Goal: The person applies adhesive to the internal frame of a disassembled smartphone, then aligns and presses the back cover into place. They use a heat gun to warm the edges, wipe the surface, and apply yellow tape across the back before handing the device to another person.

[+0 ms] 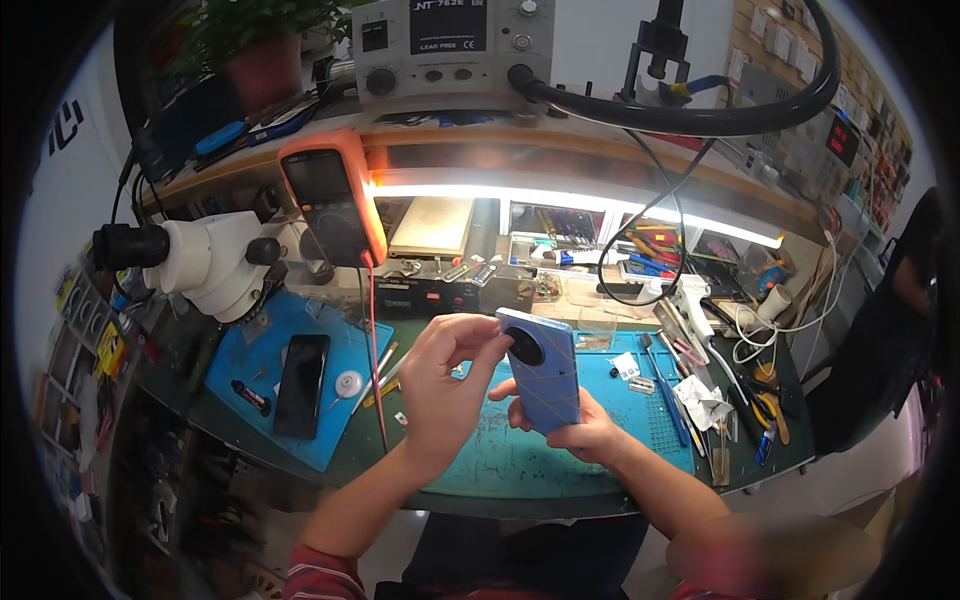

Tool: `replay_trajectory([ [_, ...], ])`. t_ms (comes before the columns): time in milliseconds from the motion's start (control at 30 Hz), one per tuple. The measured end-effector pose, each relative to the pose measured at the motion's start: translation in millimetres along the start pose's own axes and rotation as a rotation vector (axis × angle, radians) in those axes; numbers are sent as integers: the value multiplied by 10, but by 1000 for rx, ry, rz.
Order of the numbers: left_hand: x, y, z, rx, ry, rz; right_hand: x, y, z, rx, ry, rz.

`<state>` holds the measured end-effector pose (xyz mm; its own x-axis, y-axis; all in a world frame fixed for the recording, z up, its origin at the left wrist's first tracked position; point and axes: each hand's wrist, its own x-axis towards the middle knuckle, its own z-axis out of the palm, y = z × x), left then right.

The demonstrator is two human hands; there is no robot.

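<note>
A blue smartphone (548,388) with a round black camera ring is held upright above the blue work mat (480,455), its back toward me. My right hand (590,430) grips its lower end, thumb across the bottom and fingers behind the left edge. At the upper left edge, beside the camera ring, my left hand (450,370) has thumb and forefinger pinched together. Whatever lies between those fingertips, if anything, is too small to make out. A black phone (302,385) lies on a second blue mat (235,375) to the left.
A white microscope (205,265) stands at left, near an orange multimeter (335,200) with a red lead. Tweezers, pliers (767,410), a crumpled tissue (703,402) and a hot-air handle (695,305) crowd the right side. A grey soldering station (450,50) sits on the shelf. Another person stands at far right.
</note>
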<state>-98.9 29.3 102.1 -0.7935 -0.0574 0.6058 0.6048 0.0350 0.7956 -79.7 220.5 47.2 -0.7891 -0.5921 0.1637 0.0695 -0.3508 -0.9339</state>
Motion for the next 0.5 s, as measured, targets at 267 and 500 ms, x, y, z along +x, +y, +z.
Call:
replay_trajectory([
  [267,-113,-71,77,-100,54,-172,-12,-36,55,-161,57,-44],
  [500,100,-67,-208,-265,-245,-340,-37,-138,43,-189,49,8],
])
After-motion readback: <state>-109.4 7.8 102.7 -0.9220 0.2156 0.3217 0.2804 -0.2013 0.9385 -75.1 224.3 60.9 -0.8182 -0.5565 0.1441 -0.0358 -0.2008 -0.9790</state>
